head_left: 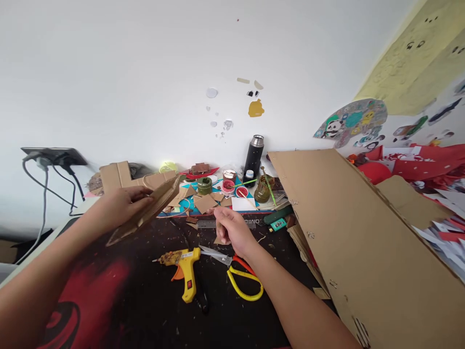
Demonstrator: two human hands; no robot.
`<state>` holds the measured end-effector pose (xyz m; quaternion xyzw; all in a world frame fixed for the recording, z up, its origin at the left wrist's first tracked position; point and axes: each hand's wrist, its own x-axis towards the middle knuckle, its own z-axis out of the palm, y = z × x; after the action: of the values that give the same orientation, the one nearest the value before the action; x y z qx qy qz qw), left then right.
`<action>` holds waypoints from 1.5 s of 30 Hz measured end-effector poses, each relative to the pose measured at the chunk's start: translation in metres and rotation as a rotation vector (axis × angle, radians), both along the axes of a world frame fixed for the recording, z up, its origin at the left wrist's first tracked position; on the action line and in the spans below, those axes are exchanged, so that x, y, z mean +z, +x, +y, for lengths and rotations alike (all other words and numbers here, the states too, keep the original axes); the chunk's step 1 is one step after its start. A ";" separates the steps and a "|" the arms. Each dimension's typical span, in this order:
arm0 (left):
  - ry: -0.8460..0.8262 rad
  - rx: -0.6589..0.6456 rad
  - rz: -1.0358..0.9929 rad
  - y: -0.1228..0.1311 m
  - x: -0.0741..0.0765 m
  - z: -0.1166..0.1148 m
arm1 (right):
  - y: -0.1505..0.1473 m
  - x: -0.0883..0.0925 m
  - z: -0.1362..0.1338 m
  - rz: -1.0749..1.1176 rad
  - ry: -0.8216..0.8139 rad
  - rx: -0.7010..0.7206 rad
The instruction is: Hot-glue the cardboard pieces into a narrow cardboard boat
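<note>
My left hand [127, 203] grips a curved cardboard piece [156, 201], held tilted above the left part of the dark table. To its right, my right hand [232, 228] hovers with its fingers curled together; whether something small is between them is hidden. Under my right hand lie scissors [245, 286] with yellow and orange handles, the blades pointing left. A yellow glue gun [187, 271] rests on its side between the hands and the near edge, its nozzle to the left. A metal ruler [207, 224] lies just behind my right hand.
Paint jars [204, 185], cardboard scraps [205, 203] and a black flask [254, 155] stand or lie along the back. A large cardboard sheet [356, 228] leans across the right side. Cables [45, 194] hang from a socket at the left.
</note>
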<state>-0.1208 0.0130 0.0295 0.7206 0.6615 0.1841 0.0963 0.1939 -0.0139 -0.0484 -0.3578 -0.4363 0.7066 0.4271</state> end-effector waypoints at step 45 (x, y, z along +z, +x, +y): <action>0.058 -0.704 0.144 0.106 -0.052 -0.161 | 0.000 -0.011 0.002 -0.199 0.040 -0.091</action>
<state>-0.0145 -0.1481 -0.0228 0.9179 0.3723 0.1070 0.0864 0.1935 -0.0115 -0.0595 -0.4371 -0.4737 0.6386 0.4204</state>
